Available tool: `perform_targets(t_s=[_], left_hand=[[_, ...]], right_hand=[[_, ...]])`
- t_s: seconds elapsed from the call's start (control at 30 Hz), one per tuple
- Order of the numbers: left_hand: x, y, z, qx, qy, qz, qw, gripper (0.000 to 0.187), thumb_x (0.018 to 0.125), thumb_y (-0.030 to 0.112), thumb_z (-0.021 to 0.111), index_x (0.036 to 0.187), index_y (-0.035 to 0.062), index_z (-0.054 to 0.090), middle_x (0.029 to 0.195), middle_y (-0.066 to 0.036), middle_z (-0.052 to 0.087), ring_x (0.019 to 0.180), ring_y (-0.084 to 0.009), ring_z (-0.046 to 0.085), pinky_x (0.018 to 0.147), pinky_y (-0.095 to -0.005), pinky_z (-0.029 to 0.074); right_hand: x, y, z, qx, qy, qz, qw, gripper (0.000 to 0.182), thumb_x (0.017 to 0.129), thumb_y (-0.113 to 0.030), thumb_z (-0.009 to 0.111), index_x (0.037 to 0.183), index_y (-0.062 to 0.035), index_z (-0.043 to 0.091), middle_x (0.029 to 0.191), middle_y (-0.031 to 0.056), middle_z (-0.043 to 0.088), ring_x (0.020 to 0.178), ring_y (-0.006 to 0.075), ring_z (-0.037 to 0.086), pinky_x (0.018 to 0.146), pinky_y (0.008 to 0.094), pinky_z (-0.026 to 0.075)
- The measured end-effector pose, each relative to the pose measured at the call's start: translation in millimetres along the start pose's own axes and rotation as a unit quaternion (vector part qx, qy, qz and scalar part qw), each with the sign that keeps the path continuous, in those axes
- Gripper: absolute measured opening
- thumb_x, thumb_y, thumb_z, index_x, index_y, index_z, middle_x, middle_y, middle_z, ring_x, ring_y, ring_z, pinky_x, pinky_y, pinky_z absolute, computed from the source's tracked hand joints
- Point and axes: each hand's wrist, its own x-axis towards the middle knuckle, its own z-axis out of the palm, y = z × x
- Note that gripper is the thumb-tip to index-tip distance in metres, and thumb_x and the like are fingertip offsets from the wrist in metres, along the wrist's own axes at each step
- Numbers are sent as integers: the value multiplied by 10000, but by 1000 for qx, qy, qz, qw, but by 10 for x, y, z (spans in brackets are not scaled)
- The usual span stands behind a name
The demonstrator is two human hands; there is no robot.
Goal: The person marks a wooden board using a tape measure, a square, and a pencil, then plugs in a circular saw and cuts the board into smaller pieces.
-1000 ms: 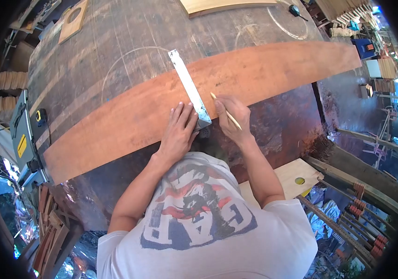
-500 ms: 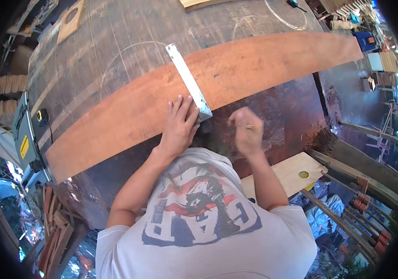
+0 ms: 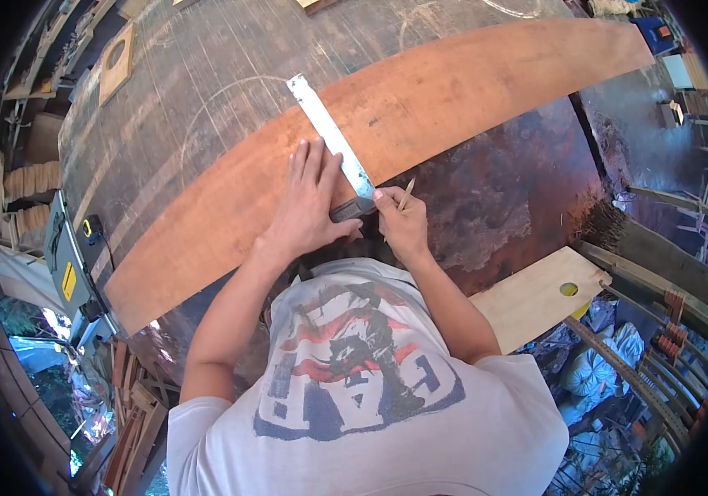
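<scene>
Directly under left hand (image 3: pixel 308 202), brown board (image 3: pixel 408 124)

Woodworking shop — square (image 3: pixel 331 132) on plank (image 3: pixel 486 78)

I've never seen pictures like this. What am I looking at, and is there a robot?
No robot: these are one person's bare hands. The only view comes from a camera worn on the head, looking forward and down. On the large, worn brown tabletop lies a long, reddish-brown, curved board, crossed by a silver metal square. The left hand rests on the board beside the square. The right hand, near the square's corner, holds a slim, yellowish pencil.
</scene>
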Motion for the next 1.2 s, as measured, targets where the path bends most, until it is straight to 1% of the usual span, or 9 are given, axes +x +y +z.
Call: perform_targets(t_s=[0.07, 0.17, 0.33, 0.57, 0.67, 0.77, 0.97, 1.07, 1.2], left_hand=[[105, -59, -37, 9, -17, -10, 1000, 1140, 647, 454, 936, 1538, -13, 401, 1662, -312, 195, 1554, -516, 133, 1270, -587, 180], [134, -58, -79, 24, -48, -15, 998, 1220, 639, 467, 932, 1577, -20, 322, 1669, -325, 158, 1561, -516, 101, 1279, -583, 146], [148, -55, -92, 1, -52, -16, 999, 1193, 645, 431, 933, 1572, -18, 333, 1677, -323, 132, 1568, -508, 80, 1281, -582, 136], [149, -64, -106, -7, -60, -24, 998, 1209, 637, 418, 941, 1577, -18, 319, 1682, -318, 111, 1574, -500, 52, 1286, -580, 116], [155, -73, -97, -19, -50, -14, 998, 1217, 620, 457, 947, 1546, -54, 347, 1666, -351, 127, 1561, -523, 92, 1272, -610, 137], [155, -84, -64, -17, -43, -13, 999, 1214, 613, 444, 948, 1541, -61, 351, 1668, -352, 117, 1563, -520, 88, 1271, -613, 139], [157, -110, -48, -20, -41, -10, 999, 1203, 607, 416, 949, 1537, -62, 353, 1665, -351, 125, 1557, -532, 94, 1266, -621, 148], [165, -73, -82, -22, -63, -29, 997, 1234, 617, 419, 950, 1574, -25, 309, 1688, -313, 99, 1574, -501, 49, 1282, -594, 99], [176, -96, -87, -37, -59, -23, 997, 1209, 610, 397, 952, 1552, -44, 334, 1678, -329, 110, 1566, -517, 65, 1275, -609, 113]], right_hand=[[-8, -9, 33, -8, 8, -12, 1000, 282, 1030, -264, 662, 1006, 11, 719, 844, -10, 595, 746, 81, 579, 576, 287, 548], [-23, -44, 53, -18, 6, -35, 999, 273, 1029, -248, 658, 1007, 17, 720, 806, -12, 607, 690, 73, 572, 552, 270, 512], [-26, -77, 63, -82, 19, -87, 993, 247, 1018, -210, 661, 990, 26, 726, 724, -7, 634, 586, 59, 543, 524, 256, 430], [20, -21, 48, -94, 26, -95, 991, 230, 1007, -187, 662, 980, 31, 731, 685, -2, 624, 593, 59, 541, 538, 262, 422], [18, -40, 42, -95, 19, -85, 992, 229, 1007, -185, 661, 971, 31, 730, 674, -8, 614, 595, 57, 533, 540, 263, 417], [0, -60, 45, -77, 20, -70, 994, 224, 1008, -179, 659, 962, 29, 727, 677, -10, 611, 606, 52, 523, 536, 263, 407], [-31, -99, 88, -32, 27, -60, 997, 231, 1017, -182, 653, 965, 32, 724, 719, 9, 638, 655, 63, 568, 572, 258, 460], [-33, -124, 80, -29, 20, -52, 998, 241, 1017, -191, 655, 973, 37, 722, 742, 20, 652, 680, 78, 600, 613, 269, 508], [19, -68, 11, -97, 12, -68, 993, 243, 1015, -186, 649, 974, 42, 722, 750, 28, 658, 686, 87, 609, 623, 279, 518]])
